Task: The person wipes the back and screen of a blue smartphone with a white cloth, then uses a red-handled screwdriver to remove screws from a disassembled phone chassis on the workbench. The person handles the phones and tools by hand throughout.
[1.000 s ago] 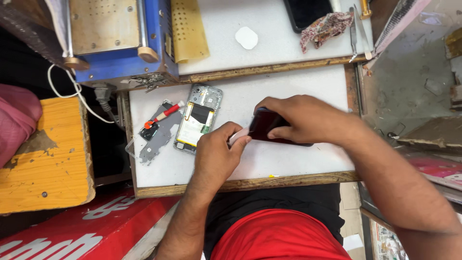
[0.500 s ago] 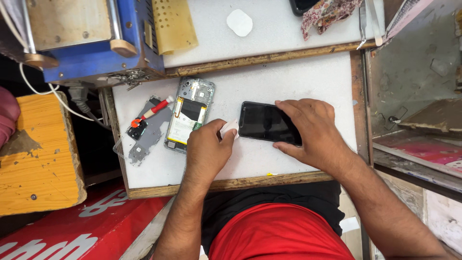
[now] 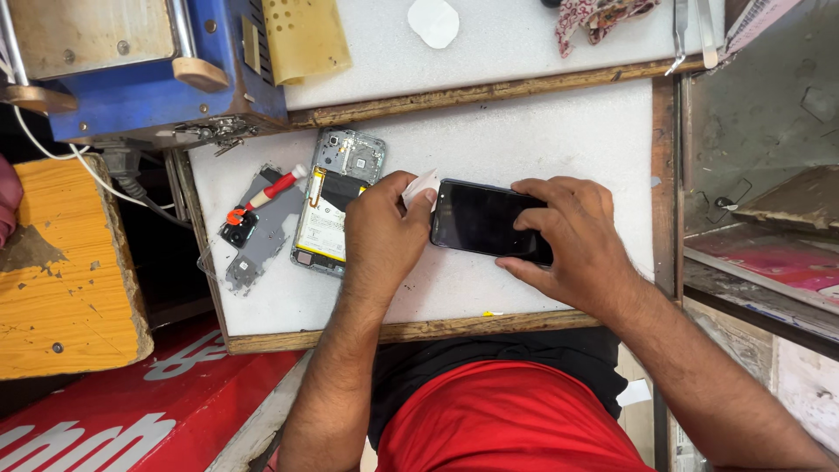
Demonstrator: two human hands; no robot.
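We are seated at a white foam-topped work board with a wooden frame (image 3: 542, 131), both hands on a flat black rectangular glass-fronted phone (image 3: 481, 218) that lies face up near the middle of the board. Our right hand (image 3: 568, 240) covers the phone's right end. Its fingers are curled loosely over the glass and the thumb runs along the near edge, so it pins the phone down rather than lifting it. Our left hand (image 3: 380, 232) is closed in a pinch on a small white wedge-shaped piece (image 3: 421, 185), thumb and forefinger tight together. The tip of the piece touches the phone's left edge at the far corner. We cannot tell whether it is card, plastic or a wipe.

To our judgement, the step in hand is working that white piece along or into the phone's left edge while the other hand steadies it. A next move there would call for firm downward pressure from the right hand and a shallow, controlled stroke from the left, so the glass neither slides nor takes a sideways load.

Just left of our left hand lies an opened silver phone frame with a pale battery showing (image 3: 332, 205). Beyond it are a grey metal back plate (image 3: 262, 227) and a small red-handled tool (image 3: 271, 188) lying across it. A blue metal machine (image 3: 149, 87) stands at the far left corner, well apart.
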